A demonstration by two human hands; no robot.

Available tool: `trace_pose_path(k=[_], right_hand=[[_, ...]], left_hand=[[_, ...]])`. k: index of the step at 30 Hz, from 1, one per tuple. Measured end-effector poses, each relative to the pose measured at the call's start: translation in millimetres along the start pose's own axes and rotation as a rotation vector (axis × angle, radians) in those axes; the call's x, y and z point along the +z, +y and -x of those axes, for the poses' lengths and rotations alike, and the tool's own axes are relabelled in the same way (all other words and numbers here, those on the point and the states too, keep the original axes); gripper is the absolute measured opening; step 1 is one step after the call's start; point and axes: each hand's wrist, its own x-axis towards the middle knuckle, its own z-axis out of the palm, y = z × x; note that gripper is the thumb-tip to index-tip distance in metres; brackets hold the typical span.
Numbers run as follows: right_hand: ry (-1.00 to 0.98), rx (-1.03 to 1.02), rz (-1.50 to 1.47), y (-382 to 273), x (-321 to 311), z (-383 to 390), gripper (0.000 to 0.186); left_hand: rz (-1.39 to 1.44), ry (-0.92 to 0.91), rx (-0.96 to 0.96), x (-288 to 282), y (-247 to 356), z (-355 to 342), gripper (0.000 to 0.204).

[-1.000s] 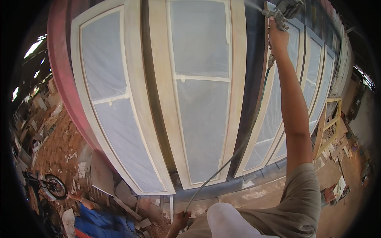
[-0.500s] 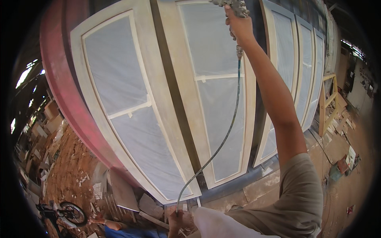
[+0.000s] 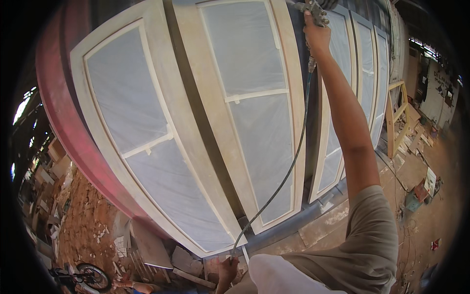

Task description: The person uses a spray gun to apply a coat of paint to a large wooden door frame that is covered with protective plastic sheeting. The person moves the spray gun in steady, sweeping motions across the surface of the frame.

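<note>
At the top, my right hand (image 3: 317, 38) is closed around the grip of a metal spray gun (image 3: 318, 13), its arm stretched up and forward. The gun is by the upper right edge of the middle cream-coloured door panel (image 3: 211, 88), with a faint haze at its nozzle. A thin dark hose (image 3: 295, 164) runs from the gun's base down in a curve to my left hand (image 3: 228, 269), whose fingers are wrapped round it low in front of me. Clear film held by pale tape covers the panes of the middle panel and the left door panel (image 3: 174, 98).
More film-covered panels (image 3: 360, 59) lean on the right, with a bare wooden frame (image 3: 391, 122) beyond. A red curved beam (image 3: 56, 93) borders the left side. Boards, rubble and a motorcycle wheel (image 3: 93, 278) are at lower left; a greenish box (image 3: 416, 196) sits at right.
My right hand has carried the spray gun rightward, from in front of the middle panel's pane to its right edge. The hose swung along, and my left hand sits slightly further right.
</note>
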Motion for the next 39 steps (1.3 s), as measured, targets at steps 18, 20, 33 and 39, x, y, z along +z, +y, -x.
trace_pose_path(k=[18,20,33,39], right_hand=[[-0.460,0.091,-0.352,-5.4,17.8,102.8,0.042],[-0.485,0.102,-0.344,-6.5,16.6,102.6,0.045],[-0.132,0.094,-0.094,70.2,-10.1,10.7,0.062],[-0.158,0.099,-0.154,58.6,-16.1,9.6,0.058]], left_hand=[[-0.100,0.038,-0.034,24.6,41.7,36.7,0.042],[-0.090,0.016,-0.027,29.4,43.0,38.0,0.043],[-0.109,-0.018,-0.006,44.7,66.5,35.0,0.044],[-0.107,-0.030,-0.030,48.3,67.8,35.0,0.042]])
